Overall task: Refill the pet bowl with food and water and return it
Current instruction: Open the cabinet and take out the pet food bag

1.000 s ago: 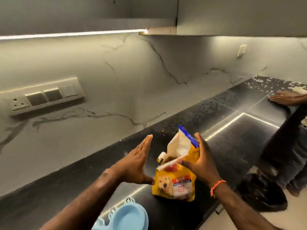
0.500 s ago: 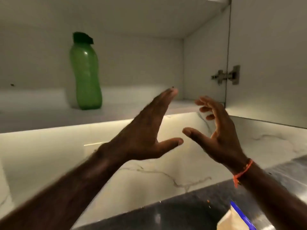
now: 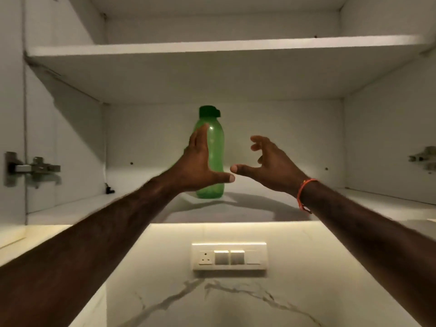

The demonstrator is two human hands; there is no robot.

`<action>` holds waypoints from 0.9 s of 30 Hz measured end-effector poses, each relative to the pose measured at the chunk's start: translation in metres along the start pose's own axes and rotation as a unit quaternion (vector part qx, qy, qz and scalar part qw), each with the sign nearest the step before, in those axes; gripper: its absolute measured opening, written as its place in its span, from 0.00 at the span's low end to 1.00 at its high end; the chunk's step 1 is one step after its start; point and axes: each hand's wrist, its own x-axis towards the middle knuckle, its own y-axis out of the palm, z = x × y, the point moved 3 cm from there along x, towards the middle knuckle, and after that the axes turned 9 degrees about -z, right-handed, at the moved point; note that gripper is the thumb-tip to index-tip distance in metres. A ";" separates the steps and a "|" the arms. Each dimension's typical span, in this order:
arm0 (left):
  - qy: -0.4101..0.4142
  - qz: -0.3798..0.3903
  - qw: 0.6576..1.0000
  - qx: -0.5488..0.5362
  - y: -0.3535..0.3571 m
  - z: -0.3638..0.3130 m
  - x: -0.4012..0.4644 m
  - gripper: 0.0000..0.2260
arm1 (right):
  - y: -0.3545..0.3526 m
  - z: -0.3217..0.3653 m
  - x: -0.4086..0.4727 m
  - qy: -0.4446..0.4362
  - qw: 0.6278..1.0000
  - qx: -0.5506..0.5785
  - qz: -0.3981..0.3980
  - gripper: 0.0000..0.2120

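Note:
A green plastic bottle (image 3: 215,156) with a dark green cap stands upright on the lower shelf of an open wall cabinet. My left hand (image 3: 200,166) is raised in front of the bottle's left side, fingers straight and thumb stretched across its lower part; whether it touches the bottle I cannot tell. My right hand (image 3: 271,164), with an orange thread on the wrist, hovers just right of the bottle, fingers curled and apart, holding nothing. The pet bowl and food bag are out of view.
The lower cabinet shelf (image 3: 259,208) is lit from below along its front edge, and an upper shelf (image 3: 212,47) sits above. Door hinges show at the left (image 3: 30,168) and right (image 3: 422,159). A switch panel (image 3: 228,256) is on the marble wall below.
My view has risen from the counter and food bag to the open cabinet. My right hand let go of the bag, and both hands have moved up to the green bottle.

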 end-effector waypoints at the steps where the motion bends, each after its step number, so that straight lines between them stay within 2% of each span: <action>1: -0.020 0.002 1.000 -0.005 0.001 0.013 0.005 0.72 | 0.011 -0.003 0.012 0.013 1.000 0.000 0.014 0.53; 5: -0.065 0.065 0.996 -0.005 0.012 0.060 0.015 0.70 | 0.059 -0.014 0.055 0.066 0.993 -0.006 0.100 0.59; 9: -0.087 0.156 0.977 -0.118 0.036 0.089 0.011 0.68 | 0.108 -0.027 0.066 0.169 0.960 0.077 0.210 0.68; 10: -0.082 0.182 0.969 -0.144 0.041 0.090 0.010 0.68 | 0.116 -0.027 0.063 0.170 0.952 0.083 0.241 0.66; 12: -0.070 0.195 0.962 -0.176 0.047 0.090 0.011 0.67 | 0.121 -0.022 0.059 0.136 0.947 0.095 0.273 0.54; 14: -0.083 0.180 0.960 -0.197 0.045 0.092 0.012 0.65 | 0.118 -0.016 0.056 0.107 0.951 0.117 0.264 0.42; 16: -0.078 0.146 0.962 -0.215 0.042 0.091 0.014 0.58 | 0.115 -0.010 0.055 0.085 0.957 0.129 0.244 0.35; 19: -0.064 0.106 0.966 -0.225 0.040 0.086 0.012 0.49 | 0.111 0.002 0.048 0.055 0.962 0.132 0.233 0.33; 23: -0.101 0.058 0.971 -0.208 0.029 0.079 0.004 0.46 | 0.102 0.022 0.036 0.051 0.953 0.197 0.225 0.30; 27: -0.107 0.017 0.977 -0.186 0.012 0.067 -0.012 0.45 | 0.091 0.048 0.020 0.041 0.935 0.285 0.205 0.17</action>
